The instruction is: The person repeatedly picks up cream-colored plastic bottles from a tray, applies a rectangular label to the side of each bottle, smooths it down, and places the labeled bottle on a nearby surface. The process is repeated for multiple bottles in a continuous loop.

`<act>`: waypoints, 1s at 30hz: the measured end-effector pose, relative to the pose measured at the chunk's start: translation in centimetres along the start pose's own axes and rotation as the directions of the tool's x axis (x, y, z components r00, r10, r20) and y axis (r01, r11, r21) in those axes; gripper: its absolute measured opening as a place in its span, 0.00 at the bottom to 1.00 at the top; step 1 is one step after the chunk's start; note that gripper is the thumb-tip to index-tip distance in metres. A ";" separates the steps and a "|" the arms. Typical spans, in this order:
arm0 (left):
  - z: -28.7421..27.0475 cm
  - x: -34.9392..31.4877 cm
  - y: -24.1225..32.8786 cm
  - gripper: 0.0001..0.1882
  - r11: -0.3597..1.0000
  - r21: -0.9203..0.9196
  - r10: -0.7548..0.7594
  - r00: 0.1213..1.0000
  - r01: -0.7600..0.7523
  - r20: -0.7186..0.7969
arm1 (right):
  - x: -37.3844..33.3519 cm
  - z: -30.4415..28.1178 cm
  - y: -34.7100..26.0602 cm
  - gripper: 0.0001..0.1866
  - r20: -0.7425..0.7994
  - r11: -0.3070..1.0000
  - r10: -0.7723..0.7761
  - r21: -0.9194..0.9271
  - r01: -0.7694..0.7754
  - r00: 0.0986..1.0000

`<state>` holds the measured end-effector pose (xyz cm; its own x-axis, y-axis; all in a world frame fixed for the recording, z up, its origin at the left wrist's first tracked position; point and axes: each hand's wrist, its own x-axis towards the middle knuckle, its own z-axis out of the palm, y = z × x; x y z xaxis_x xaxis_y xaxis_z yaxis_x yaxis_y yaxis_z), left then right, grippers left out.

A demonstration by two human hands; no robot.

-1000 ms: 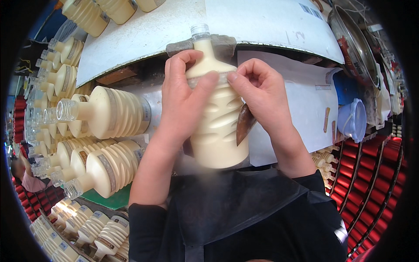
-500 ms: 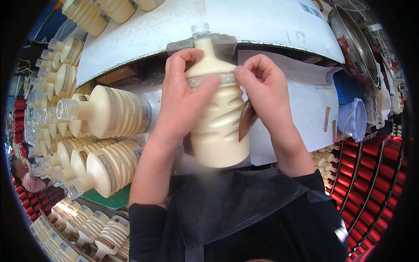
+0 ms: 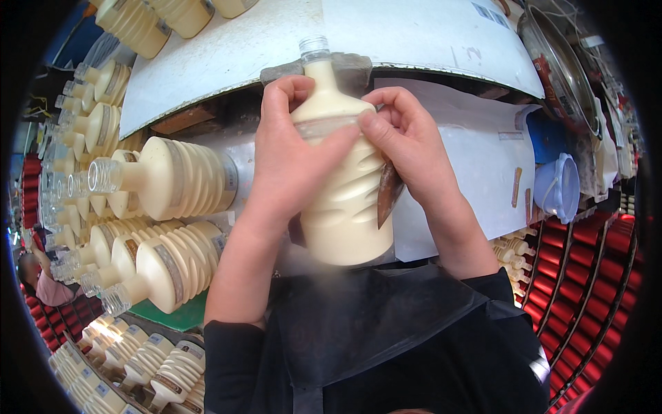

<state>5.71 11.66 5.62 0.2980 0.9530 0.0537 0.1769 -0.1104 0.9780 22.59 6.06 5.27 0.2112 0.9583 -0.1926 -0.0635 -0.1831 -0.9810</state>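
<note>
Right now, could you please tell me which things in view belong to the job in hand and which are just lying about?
Apparently in use:
cream bottle, touched by the left hand and right hand
translucent band around its shoulder
grey block by its neck

Apparently set aside:
blue bucket
metal basin

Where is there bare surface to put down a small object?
White paper: bare between the right hand and two brown strips near the pale bucket. White board: mostly bare between the upper-left bottles and the round metal pan. Crowded: left of the left hand, where ridged cream bottles cluster together.
</note>
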 end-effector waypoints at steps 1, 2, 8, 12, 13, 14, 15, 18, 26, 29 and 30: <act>-0.1 0.0 -0.1 0.32 0.997 -0.079 -0.014 1.000 0.015 0.011 | -0.1 -0.1 -0.2 0.14 0.027 1.000 -0.015 0.026 0.014 1.000; -0.2 0.0 -0.3 0.30 0.986 -0.164 -0.010 1.000 0.014 0.024 | -0.1 -0.1 -0.3 0.14 0.021 1.000 0.008 0.021 -0.008 1.000; -0.3 0.1 -1.1 0.26 0.991 -0.129 0.052 0.998 -0.047 0.031 | 0.3 0.4 -0.2 0.12 0.012 0.993 -0.050 -0.106 0.051 0.999; -0.2 0.0 -1.2 0.27 0.992 -0.111 0.063 0.998 -0.060 0.021 | 0.4 0.4 0.2 0.12 0.004 0.991 -0.050 -0.128 0.050 0.999; -0.2 0.0 -1.2 0.26 0.992 -0.110 0.062 0.998 -0.060 0.020 | 0.4 0.3 0.2 0.12 0.000 0.990 -0.060 -0.127 0.060 0.998; -0.2 0.0 -1.2 0.26 0.992 -0.109 0.062 0.998 -0.059 0.018 | 0.4 0.3 0.3 0.12 0.000 0.991 -0.052 -0.127 0.052 0.999; -0.2 0.0 -1.2 0.26 0.993 -0.105 0.064 0.998 -0.061 0.018 | 0.4 0.3 0.3 0.12 -0.002 0.991 -0.054 -0.124 0.054 0.999; -0.2 0.0 -1.1 0.26 0.993 -0.097 0.065 0.998 -0.063 0.017 | 0.4 0.4 0.3 0.11 -0.012 0.993 -0.061 -0.101 0.060 0.998; -0.3 -0.1 -1.1 0.25 0.988 -0.152 0.009 1.000 -0.006 0.021 | 0.5 0.6 0.1 0.12 -0.035 0.994 -0.101 -0.043 0.100 0.994; -0.4 -0.1 -1.0 0.24 0.980 -0.197 0.032 0.999 -0.023 0.041 | 0.6 0.2 0.1 0.13 0.004 0.996 -0.061 -0.064 0.061 0.998; -0.4 -0.2 -1.0 0.24 0.987 -0.155 0.046 0.998 -0.040 0.036 | 0.6 0.2 0.1 0.13 0.016 0.993 -0.060 -0.100 0.062 0.998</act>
<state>5.14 11.73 4.66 0.3391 0.9363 0.0915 0.0175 -0.1035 0.9945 22.53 6.65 5.09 0.1989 0.9710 -0.1327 0.0474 -0.1448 -0.9883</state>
